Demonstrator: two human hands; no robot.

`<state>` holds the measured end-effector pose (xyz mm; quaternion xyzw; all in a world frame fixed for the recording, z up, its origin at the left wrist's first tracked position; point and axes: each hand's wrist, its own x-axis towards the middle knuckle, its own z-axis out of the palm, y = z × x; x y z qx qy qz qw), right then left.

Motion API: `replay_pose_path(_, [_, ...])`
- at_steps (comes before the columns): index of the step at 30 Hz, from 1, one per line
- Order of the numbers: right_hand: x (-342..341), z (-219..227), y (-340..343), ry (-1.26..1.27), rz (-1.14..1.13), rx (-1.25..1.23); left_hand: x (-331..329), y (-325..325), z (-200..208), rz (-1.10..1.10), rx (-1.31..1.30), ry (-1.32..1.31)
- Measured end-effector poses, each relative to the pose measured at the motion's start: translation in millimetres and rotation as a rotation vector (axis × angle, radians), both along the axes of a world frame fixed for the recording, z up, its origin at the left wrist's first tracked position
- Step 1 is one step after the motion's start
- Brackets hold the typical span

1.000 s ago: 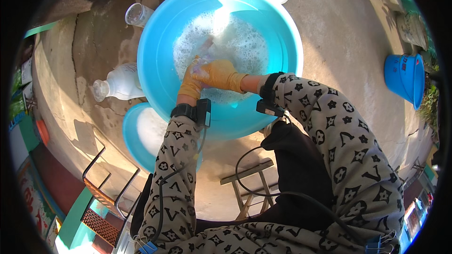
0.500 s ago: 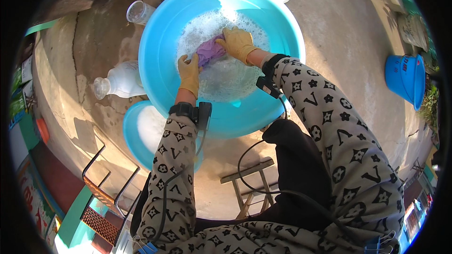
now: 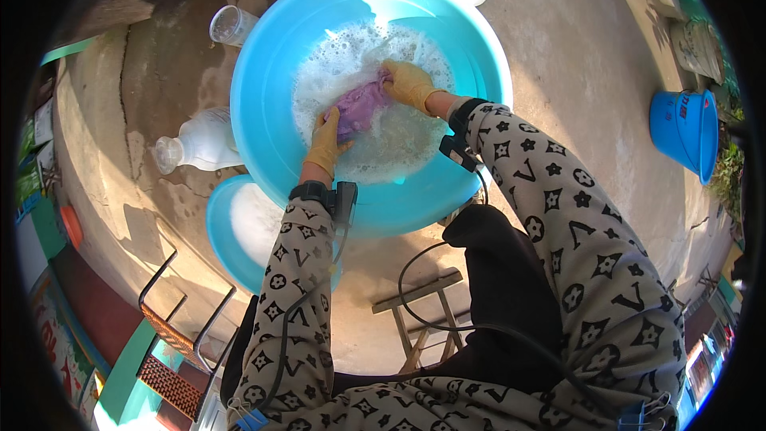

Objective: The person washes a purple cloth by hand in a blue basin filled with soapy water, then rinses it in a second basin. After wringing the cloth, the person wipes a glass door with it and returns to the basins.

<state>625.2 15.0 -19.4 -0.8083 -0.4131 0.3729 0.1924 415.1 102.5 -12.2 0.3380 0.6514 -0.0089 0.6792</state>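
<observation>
A wet purple cloth point(image 3: 359, 105) is stretched between my hands over soapy water in a large light-blue basin point(image 3: 254, 104). My left hand point(image 3: 325, 144), in a yellowish rubber glove, grips the cloth's near left end. The far right end is pinched in my right hand point(image 3: 409, 85), gloved the same way. White suds point(image 3: 327, 60) float around the cloth, thickest toward the far side. Both wrists carry black straps with small devices and cables.
A smaller blue basin point(image 3: 219, 227) with white foam stands at the near left. Beside the large basin are a whitish jug point(image 3: 206, 140) and a clear plastic cup point(image 3: 231, 25). A blue bucket point(image 3: 678, 132) stands far right, a wooden stool point(image 3: 419, 295) close by, a wicker chair point(image 3: 171, 327) lower left.
Both hands have shifted slightly nearer in the basin. The purple cloth, bunched before, is now spread longer between them.
</observation>
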Motion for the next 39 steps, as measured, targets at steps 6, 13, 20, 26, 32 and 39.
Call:
replay_pose_path(6, [-69,35,-1,0.205,0.129,0.206,6,3,-7,0.146,-0.535,-0.906])
replay_pose_path(13, [-92,66,8,-0.128,0.175,0.179,-2,-4,-12,-0.600,0.459,-0.620])
replay_pose_path(20, [-34,35,25,-0.287,0.313,-0.075,31,-28,10,0.079,0.112,-0.414])
replay_pose_path(26, [-12,10,19,-0.264,-0.231,0.244,22,-15,35,0.363,-0.176,-0.100])
replay_pose_path(32, [-92,44,14,0.146,-0.039,0.159,2,6,1,0.403,-0.378,-0.659])
replay_pose_path(39, [-82,64,30,-0.048,-0.075,0.200,6,-1,-9,0.367,-0.306,-0.459])
